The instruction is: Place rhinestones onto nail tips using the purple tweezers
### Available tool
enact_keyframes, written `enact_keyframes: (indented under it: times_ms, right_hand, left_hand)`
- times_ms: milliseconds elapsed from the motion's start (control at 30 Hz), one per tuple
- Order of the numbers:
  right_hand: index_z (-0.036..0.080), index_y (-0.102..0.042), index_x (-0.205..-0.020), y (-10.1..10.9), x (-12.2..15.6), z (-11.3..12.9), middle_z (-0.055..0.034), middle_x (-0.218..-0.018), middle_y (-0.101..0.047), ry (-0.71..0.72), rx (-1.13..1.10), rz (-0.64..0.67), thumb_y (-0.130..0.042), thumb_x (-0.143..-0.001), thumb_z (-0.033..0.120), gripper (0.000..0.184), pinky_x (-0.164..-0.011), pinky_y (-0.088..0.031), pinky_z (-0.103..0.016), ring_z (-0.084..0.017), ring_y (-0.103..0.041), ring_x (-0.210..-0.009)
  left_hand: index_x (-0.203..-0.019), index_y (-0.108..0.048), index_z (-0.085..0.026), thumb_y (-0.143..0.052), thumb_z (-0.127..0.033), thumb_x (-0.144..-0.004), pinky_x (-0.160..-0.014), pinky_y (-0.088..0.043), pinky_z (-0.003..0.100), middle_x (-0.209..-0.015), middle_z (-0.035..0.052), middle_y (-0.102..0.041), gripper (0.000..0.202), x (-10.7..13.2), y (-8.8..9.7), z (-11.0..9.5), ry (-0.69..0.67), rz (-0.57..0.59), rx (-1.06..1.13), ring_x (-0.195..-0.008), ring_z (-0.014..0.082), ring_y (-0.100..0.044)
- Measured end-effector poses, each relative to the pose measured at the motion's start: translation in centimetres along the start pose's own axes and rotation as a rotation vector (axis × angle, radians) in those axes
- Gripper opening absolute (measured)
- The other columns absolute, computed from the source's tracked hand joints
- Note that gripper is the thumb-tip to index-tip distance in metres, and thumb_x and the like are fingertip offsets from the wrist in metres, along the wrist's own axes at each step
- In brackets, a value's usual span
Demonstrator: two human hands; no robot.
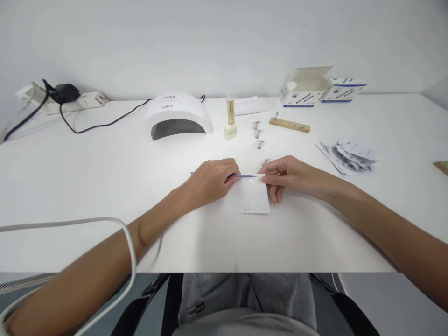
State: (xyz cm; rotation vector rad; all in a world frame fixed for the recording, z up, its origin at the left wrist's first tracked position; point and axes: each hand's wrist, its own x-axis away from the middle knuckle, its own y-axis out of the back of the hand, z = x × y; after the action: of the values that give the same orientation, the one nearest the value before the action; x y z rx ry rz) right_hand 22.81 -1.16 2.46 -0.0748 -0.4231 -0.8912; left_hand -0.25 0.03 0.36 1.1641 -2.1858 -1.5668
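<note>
My left hand (pixel 217 178) is closed around a slim purple tool (pixel 245 176), whose thin tip points right along the upper edge of a small white card (pixel 243 193). Whether the tool is a brush or tweezers I cannot tell. Pinched at the card's upper right corner is my right hand (pixel 280 176), fingers bent around that edge. Tiny dark and shiny specks lie near the card's lower edge and its top. Just beyond my right hand sits a small clear piece with a metal stem (pixel 266 162), partly hidden by the fingers.
Behind the card stand a white nail lamp (pixel 178 105) and a gold-capped polish bottle (pixel 230 128). Several small stemmed pieces (pixel 258 134), a wooden strip (pixel 290 124), alcohol pad boxes (pixel 304 95) and torn packets (pixel 353 156) lie to the right. A white cable (pixel 122 221) loops over my left forearm.
</note>
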Motion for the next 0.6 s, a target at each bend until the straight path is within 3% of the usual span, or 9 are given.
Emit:
enact_keyframes:
  times_ms: [600]
  right_hand:
    - [0.012, -0.070, -0.101, 0.17, -0.04, 0.08, -0.0053, -0.068, -0.069, -0.054, -0.018, 0.009, -0.075, -0.071, 0.043, 0.043, -0.056, -0.054, -0.029, -0.016, -0.064, -0.058]
  left_hand:
    - [-0.077, -0.061, -0.016, -0.050, -0.019, -0.088, -0.058, -0.039, 0.023, -0.076, 0.0000, -0.061, 0.017, 0.02, -0.15, 0.02, -0.006, -0.006, -0.018, -0.061, 0.0090, -0.052]
